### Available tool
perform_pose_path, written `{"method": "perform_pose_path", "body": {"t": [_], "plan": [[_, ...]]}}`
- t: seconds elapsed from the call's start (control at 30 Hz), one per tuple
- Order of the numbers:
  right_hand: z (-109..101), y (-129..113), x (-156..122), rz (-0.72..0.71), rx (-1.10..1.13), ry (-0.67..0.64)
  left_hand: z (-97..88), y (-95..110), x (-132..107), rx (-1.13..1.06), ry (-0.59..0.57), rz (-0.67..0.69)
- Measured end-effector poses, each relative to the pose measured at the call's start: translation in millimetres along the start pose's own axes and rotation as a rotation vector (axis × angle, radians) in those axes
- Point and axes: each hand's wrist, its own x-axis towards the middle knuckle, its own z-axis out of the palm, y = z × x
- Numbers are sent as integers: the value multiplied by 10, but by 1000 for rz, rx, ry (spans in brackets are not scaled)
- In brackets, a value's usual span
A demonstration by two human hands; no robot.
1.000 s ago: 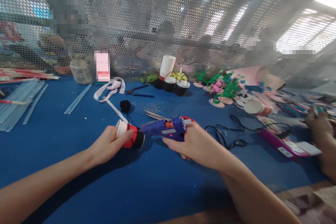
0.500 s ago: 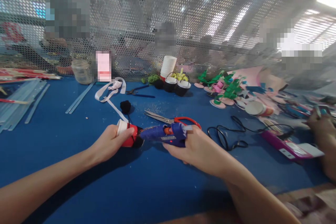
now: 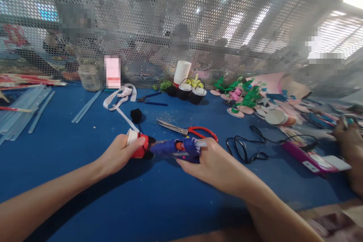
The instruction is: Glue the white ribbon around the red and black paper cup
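Note:
My left hand [image 3: 117,155] is closed round a small red cup [image 3: 138,146] with a white rim and a black band, lying on its side on the blue table [image 3: 159,204]. My right hand [image 3: 210,159] grips a blue glue gun [image 3: 176,147], its nozzle touching the black end of the cup. A thin black cord runs from the cup up to a black pompom [image 3: 135,115]. Red-handled scissors [image 3: 188,131] lie just behind the gun.
Clear glue sticks [image 3: 25,109] lie at the left, a white ribbon [image 3: 119,98] and a jar [image 3: 88,76] further back. Black mini buckets [image 3: 190,91], stacked white cups [image 3: 181,71], green and pink craft pieces [image 3: 244,96], a black cable [image 3: 249,147] and another person's hand [image 3: 347,136] lie right. Mesh screen behind.
The glue gun has dropped lower and tipped toward the cup, uncovering the red scissors behind it. My left hand has kept the cup still.

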Motion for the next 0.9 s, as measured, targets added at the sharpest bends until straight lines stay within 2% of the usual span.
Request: {"method": "perform_pose_path", "body": {"t": [0.53,0.77,0.9], "plan": [[13,18,4,19,-17,-19,6,-3,-6,20,7,0],[-36,23,68,227,48,-76,8,-20,-22,35,-25,66],[-47,62,105,248,127,-92,8,-46,-34,70,-37,106]]}}
